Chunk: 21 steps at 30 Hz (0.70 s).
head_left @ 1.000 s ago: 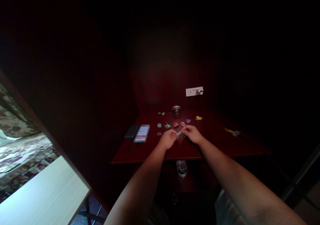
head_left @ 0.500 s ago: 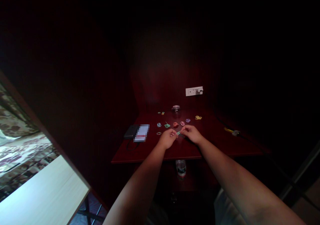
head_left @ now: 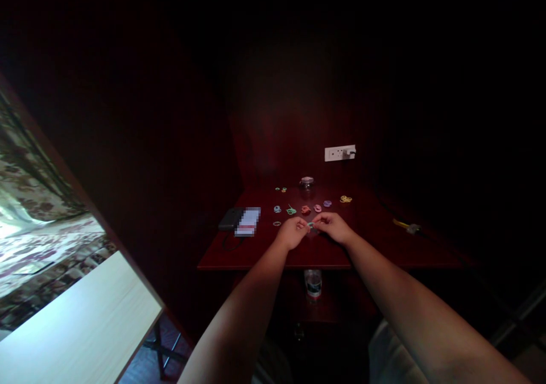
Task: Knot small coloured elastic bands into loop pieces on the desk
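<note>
Between my two hands, over the front half of the dark red desk [head_left: 256, 256], is a small green band [head_left: 311, 225]. My left hand [head_left: 292, 232] pinches its left end, and my right hand [head_left: 331, 226] pinches the right end. Just beyond them lies a row of small bundles: blue [head_left: 277, 209], green [head_left: 290, 210], orange-red [head_left: 306, 210], pink [head_left: 317, 208] and purple [head_left: 327, 203]. A yellow bundle [head_left: 346, 199] lies farther right. One single band [head_left: 277, 223] rests left of my left hand.
A lidded jar [head_left: 306, 184] stands at the back, near a few loose bands [head_left: 284, 190]. A phone [head_left: 248, 222] and a black case [head_left: 230, 218] lie left. A yellow-handled tool [head_left: 407, 226] is at right. A bottle [head_left: 313, 284] stands below the desk.
The view has shifted, so the desk and its objects appear slightly farther right and higher. Both hands still hold the green band, which now looks more curved.
</note>
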Tool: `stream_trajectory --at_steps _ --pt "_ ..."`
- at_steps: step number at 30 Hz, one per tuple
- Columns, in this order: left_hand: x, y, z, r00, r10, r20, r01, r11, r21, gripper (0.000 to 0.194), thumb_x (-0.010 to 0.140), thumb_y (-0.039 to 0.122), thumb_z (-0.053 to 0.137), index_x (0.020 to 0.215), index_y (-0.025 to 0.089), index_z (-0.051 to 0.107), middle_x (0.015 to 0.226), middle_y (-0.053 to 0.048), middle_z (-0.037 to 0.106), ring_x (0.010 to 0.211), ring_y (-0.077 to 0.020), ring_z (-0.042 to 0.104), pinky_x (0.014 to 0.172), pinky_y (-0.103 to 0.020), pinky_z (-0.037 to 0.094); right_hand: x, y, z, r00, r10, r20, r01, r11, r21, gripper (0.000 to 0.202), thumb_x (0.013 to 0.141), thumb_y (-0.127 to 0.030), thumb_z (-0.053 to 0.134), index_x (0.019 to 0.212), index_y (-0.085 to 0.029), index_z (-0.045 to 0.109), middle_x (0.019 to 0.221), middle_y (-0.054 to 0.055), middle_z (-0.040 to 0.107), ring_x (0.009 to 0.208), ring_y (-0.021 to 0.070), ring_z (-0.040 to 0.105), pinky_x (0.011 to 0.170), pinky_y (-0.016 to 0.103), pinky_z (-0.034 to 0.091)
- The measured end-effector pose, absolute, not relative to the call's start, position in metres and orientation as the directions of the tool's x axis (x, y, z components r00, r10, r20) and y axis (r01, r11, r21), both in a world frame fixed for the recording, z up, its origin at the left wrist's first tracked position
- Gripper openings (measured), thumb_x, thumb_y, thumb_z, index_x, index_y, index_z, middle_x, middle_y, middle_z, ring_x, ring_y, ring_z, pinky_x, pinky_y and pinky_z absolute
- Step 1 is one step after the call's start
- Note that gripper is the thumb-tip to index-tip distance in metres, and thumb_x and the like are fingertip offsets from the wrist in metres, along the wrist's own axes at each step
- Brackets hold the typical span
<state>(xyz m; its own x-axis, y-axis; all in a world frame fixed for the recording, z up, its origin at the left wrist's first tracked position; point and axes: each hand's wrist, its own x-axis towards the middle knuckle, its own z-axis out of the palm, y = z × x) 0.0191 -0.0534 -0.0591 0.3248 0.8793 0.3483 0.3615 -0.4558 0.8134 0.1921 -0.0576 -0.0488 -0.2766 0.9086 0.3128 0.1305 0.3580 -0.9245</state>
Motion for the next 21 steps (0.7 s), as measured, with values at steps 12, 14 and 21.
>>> stream_trajectory --at_steps 12,14,21 --pt "0.0209 -0.0545 -0.0599 0.287 0.860 0.423 0.286 -0.498 0.819 0.022 0.071 0.024 0.062 0.088 0.012 0.054 0.072 -0.001 0.057 0.058 -0.0063 0.049 0.056 -0.018 0.040 0.1910 -0.0601 -0.0455 -0.260 0.917 0.302 0.152 0.348 -0.925 0.026 0.063 -0.037 0.066 0.069 -0.012 0.061 0.052 -0.001 0.057 0.047 0.0094 0.048 0.048 0.022 0.035" --pt "0.0212 -0.0551 -0.0599 0.300 0.840 0.453 0.260 -0.528 0.808 0.029 0.070 0.023 0.063 0.095 0.013 0.053 0.075 -0.001 0.057 0.058 -0.0051 0.049 0.056 -0.017 0.040 0.1913 -0.0587 -0.0467 -0.261 0.915 0.309 0.141 0.353 -0.925 0.027 0.063 -0.038 0.066 0.070 -0.012 0.060 0.054 0.000 0.057 0.048 0.0096 0.049 0.048 0.022 0.036" --pt "0.0194 -0.0538 -0.0583 0.338 0.833 0.438 0.240 -0.527 0.816 0.021 0.075 0.023 0.057 0.093 0.014 0.057 0.075 -0.002 0.060 0.060 -0.0069 0.054 0.056 -0.016 0.041 0.1903 -0.0561 -0.0496 -0.236 0.905 0.353 0.030 0.370 -0.929 0.029 0.059 -0.036 0.070 0.070 -0.016 0.053 0.052 -0.004 0.054 0.046 0.0087 0.049 0.047 0.021 0.037"
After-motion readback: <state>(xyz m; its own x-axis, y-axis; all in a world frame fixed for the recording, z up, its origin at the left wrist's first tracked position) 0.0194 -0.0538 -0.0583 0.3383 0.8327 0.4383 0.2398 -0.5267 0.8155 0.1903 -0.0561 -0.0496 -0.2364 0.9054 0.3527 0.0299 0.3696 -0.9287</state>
